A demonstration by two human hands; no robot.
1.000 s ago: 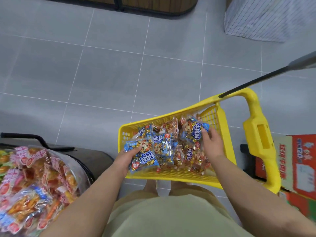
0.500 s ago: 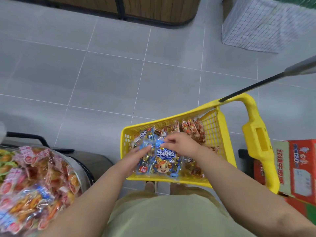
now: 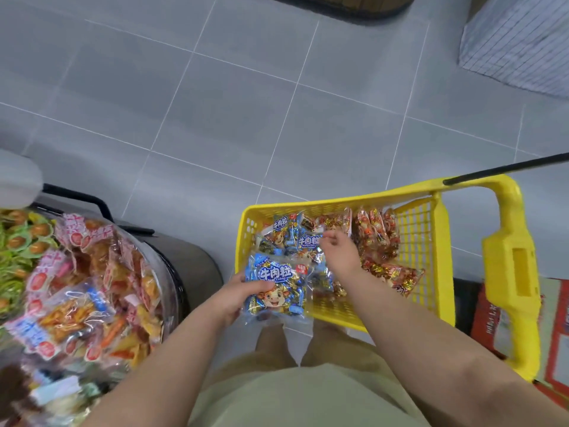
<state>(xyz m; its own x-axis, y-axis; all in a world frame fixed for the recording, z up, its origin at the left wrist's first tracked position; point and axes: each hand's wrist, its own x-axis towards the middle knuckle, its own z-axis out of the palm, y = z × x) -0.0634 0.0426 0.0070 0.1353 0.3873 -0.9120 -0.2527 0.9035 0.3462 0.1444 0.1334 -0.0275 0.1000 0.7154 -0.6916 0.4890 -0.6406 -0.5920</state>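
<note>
A yellow plastic shopping basket (image 3: 428, 263) stands on the grey floor in front of me, holding several blue and red-gold snack bags. My left hand (image 3: 237, 295) grips a blue snack bag with a cartoon cow (image 3: 277, 288) at the basket's near left corner, thumb across its front. My right hand (image 3: 338, 254) hovers over the middle of the basket with its fingers curled at another blue bag (image 3: 308, 241); whether it pinches that bag is unclear. Red-gold bags (image 3: 375, 232) lie to the right of it.
A round bin heaped with mixed snack packets (image 3: 89, 288) stands at my left. Beside the basket's tall yellow handle (image 3: 520, 272), a red carton (image 3: 554, 328) sits at the right. A grid-patterned block (image 3: 517, 41) is at the far right on the tiled floor.
My left hand has taken the blue cow bag and drawn it toward the basket's near left edge. My right hand has let go of it and moved farther into the basket.
</note>
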